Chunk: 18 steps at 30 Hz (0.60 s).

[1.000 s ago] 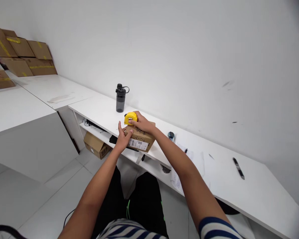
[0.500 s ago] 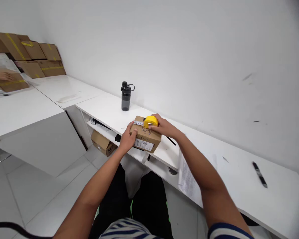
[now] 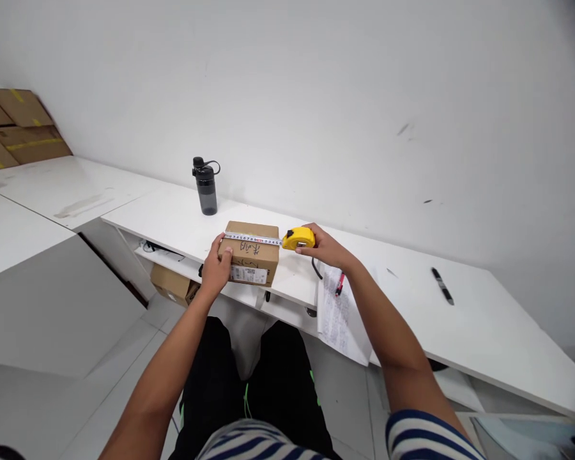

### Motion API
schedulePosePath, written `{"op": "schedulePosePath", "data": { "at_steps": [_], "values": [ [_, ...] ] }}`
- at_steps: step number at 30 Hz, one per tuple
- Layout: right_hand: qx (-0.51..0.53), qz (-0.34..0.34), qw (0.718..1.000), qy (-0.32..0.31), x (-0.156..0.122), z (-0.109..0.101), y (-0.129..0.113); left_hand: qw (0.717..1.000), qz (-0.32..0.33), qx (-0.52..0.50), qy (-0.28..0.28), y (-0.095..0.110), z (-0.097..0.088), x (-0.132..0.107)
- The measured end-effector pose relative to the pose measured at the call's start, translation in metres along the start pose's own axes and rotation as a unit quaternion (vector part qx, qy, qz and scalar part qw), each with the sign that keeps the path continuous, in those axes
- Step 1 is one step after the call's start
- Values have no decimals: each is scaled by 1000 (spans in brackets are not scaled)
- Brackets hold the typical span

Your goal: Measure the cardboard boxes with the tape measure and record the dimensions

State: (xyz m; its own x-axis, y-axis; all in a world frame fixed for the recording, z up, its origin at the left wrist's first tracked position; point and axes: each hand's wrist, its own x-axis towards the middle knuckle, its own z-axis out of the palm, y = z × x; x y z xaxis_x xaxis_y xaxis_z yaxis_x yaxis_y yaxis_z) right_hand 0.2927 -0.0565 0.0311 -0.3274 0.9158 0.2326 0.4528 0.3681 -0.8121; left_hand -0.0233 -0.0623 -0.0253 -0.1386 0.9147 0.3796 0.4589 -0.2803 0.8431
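A small cardboard box [image 3: 252, 253] with black handwriting on top and a white label on its near side rests at the front of the white desk. My left hand [image 3: 216, 268] grips its left end, the thumb on top, where the end of the tape blade lies. My right hand [image 3: 323, 246] is closed around a yellow tape measure [image 3: 298, 238] just past the box's right edge. The white blade [image 3: 253, 239], with its numbers facing up, stretches across the box top between both hands.
A dark shaker bottle [image 3: 206, 188] stands behind the box near the wall. To the right lie written sheets [image 3: 338, 319] with a red pen [image 3: 340, 284], then a black marker [image 3: 441, 285]. A carton [image 3: 170, 282] sits under the desk; taped cartons [image 3: 29, 144] are stacked far left.
My right hand has drawn the tape measure rightward, so the blade now spans the whole box top. My left hand stays at the box's left end. The view has turned right.
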Motion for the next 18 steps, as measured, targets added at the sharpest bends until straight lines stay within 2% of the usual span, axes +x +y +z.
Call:
{"op": "schedulePosePath", "data": {
  "at_steps": [3,9,13,18],
  "values": [
    [23,-8,1000,4,4,3,-3,1000,1,-11,-2,0,0,0],
    [-11,-43,998,35,26,19,-20,999,-6,-32,-2,-1,2,-1],
    [-33,-55,998,-2,52,51,-45,999,-21,-42,-5,-4,2,-1],
    [-137,-63,988,-28,88,103,-86,996,-28,-87,-11,-8,3,0]
  ]
}}
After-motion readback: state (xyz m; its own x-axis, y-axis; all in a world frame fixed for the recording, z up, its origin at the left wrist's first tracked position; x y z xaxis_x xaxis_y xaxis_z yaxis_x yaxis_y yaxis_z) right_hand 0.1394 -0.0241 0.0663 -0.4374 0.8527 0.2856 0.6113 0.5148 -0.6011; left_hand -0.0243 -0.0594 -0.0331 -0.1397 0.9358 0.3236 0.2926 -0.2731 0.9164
